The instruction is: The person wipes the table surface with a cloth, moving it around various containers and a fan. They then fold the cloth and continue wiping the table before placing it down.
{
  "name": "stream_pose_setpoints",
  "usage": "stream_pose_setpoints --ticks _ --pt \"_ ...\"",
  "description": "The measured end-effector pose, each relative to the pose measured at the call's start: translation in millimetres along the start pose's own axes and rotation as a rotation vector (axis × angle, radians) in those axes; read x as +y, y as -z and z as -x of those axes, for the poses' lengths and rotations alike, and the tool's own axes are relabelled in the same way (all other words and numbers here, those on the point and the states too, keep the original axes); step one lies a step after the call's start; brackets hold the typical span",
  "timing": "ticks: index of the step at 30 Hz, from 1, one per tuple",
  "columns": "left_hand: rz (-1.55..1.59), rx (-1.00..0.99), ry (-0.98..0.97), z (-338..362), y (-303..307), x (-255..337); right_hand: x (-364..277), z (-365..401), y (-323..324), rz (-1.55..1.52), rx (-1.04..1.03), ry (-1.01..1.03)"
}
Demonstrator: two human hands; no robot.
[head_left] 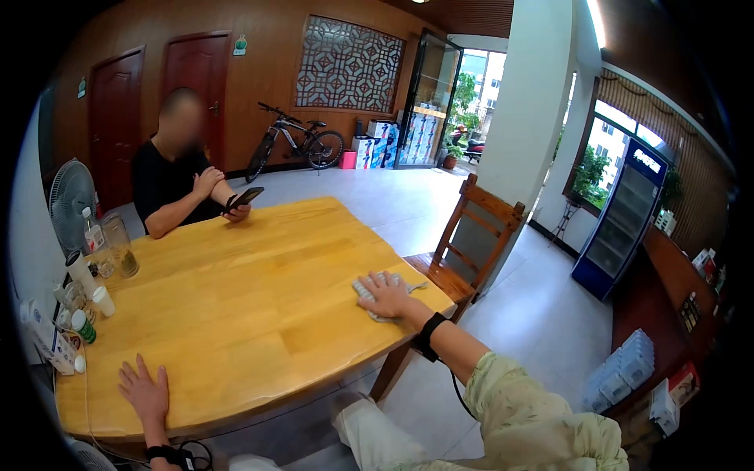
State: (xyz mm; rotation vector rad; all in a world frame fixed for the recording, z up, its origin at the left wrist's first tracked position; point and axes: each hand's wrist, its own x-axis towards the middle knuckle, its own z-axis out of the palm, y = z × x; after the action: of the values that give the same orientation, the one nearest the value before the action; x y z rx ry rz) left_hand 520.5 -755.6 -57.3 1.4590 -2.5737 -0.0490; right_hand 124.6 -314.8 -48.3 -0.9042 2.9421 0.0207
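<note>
My right hand [382, 296] lies on a pale, light-striped cloth [386, 317] near the right corner of the wooden table [236, 314]. Its fingers are spread flat over the fabric, pressing it to the wood, and part of the cloth is hidden under the palm. A loose end of it reaches out to the right. My left hand [146, 392] rests palm down on the table's near left part, fingers apart, with nothing in it. Both wrists wear black bands.
Along the left edge stand a glass jar [119, 245], a clear bottle [93, 230], a paper cup [103, 301] and a green container [83, 326]. Across the table sits a person [177, 173] with a phone [245, 198]. A wooden chair [463, 243] stands at the right edge.
</note>
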Motion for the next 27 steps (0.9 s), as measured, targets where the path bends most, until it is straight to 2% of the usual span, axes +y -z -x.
stream_pose_setpoints --ticks 2,10,12,15,17,21,23,24,27 --pt "-0.022 -0.071 0.021 4 11 4 -26 18 -5 0.019 0.039 0.057" --pt "0.007 -0.063 0.029 5 11 3 -178 73 -11 0.033 0.114 0.430" --pt "-0.001 -0.059 0.023 6 10 2 -222 83 -21 -0.073 0.228 0.575" --pt "0.002 -0.053 0.021 6 10 6 -280 101 -10 -0.089 0.159 0.668" --pt "-0.018 -0.050 0.021 6 11 7 -305 111 -17 -0.179 0.231 0.781" --pt "-0.109 -0.033 -0.002 -8 -13 -6 -306 118 -20 -0.329 0.232 0.823" --pt "-0.100 0.005 -0.005 -9 -13 -2 -289 118 -28 -0.342 0.351 0.854" --pt "-0.118 -0.004 -0.007 -9 -15 -2 -277 117 -32 -0.360 0.342 0.849" --pt "-0.154 0.004 -0.005 -14 -22 -5 -224 119 -41 -0.351 0.554 0.736"
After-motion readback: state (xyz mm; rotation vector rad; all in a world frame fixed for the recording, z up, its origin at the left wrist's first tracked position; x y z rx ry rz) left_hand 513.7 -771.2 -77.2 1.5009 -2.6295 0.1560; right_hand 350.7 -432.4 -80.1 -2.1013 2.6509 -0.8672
